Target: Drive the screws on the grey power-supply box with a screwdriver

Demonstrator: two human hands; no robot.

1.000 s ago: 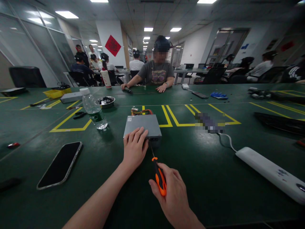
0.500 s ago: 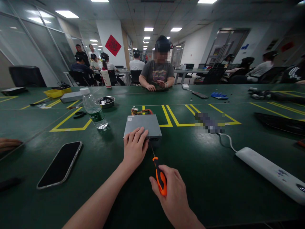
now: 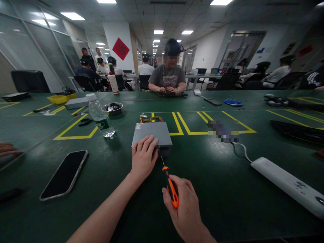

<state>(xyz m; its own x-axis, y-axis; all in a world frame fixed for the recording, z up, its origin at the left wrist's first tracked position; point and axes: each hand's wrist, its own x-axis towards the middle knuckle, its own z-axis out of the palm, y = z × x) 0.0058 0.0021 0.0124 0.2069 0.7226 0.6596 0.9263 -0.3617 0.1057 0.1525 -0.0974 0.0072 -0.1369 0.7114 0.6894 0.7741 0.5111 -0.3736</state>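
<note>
holding a screwdriver (image 3: 173, 193) near the metal box (image 3: 151, 130).

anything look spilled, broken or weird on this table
No spill or damage stands out around the metal box or screwdriver. One oddity: the item by the white cord, right of the box, is pixelated, so I can't judge it.

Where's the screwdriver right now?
In the head view, just right of centre in the lower half: in the right hand, its tip near the front of the grey box, under the left hand.
</note>
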